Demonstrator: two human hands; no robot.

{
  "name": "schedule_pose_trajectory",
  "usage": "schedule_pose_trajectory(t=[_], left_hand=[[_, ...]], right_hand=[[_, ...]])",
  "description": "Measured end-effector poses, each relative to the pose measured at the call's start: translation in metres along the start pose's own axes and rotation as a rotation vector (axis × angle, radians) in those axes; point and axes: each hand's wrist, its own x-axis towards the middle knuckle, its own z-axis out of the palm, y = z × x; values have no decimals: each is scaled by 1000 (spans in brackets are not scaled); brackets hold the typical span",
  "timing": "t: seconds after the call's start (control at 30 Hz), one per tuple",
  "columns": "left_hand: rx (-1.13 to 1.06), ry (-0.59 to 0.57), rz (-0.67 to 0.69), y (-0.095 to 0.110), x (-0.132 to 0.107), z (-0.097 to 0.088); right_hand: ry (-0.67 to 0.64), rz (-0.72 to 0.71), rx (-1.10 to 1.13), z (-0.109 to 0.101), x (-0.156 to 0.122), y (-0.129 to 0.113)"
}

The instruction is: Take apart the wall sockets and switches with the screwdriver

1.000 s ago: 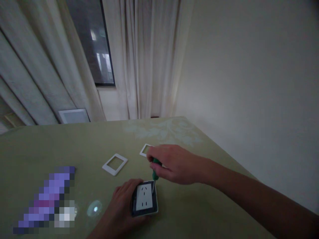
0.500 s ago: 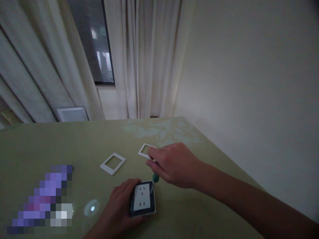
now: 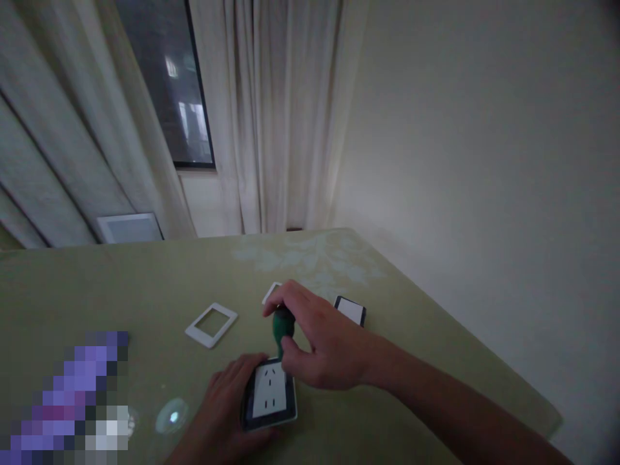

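Note:
My left hand (image 3: 223, 403) lies closed round the left side of a wall socket (image 3: 269, 395), a white face in a dark frame, flat on the table (image 3: 121, 284). My right hand (image 3: 320, 342) grips a green-handled screwdriver (image 3: 281, 326), held nearly upright with its tip down at the socket's top edge. A white frame (image 3: 211, 325) lies to the upper left. Another white frame (image 3: 269, 294) is partly hidden behind my right hand.
A second socket module (image 3: 351, 310) lies right of my right hand. A pixelated purple patch (image 3: 72, 394) sits at the table's left front. Curtains (image 3: 271, 116), a dark window (image 3: 159, 77) and a plain wall (image 3: 484, 161) stand behind the table, whose right edge runs diagonally.
My right hand moved nearer and turned the screwdriver more upright over the socket's top edge. The second socket module came into view behind it. The view shifted slightly.

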Motion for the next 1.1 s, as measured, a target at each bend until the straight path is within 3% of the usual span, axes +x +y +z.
schedule_pose_trajectory(t=[0.27,0.43,0.53,0.63,0.8,1.1], left_hand=[[30,82,88,-8,-6,-1],[-141,93,80,33,3,-30],[-265,-16,47,63,22,-42],[-410,-100,31,76,43,-45],[-594,-142,-36,63,60,-35],[-523,-135,-52,59,55,-42]], right_hand=[[205,-11,76,19,-9,10],[210,-79,109,16,-15,11],[170,-42,90,15,-15,8],[149,-9,102,18,-14,7],[208,86,202,26,-14,10],[289,120,220,40,-16,9]])
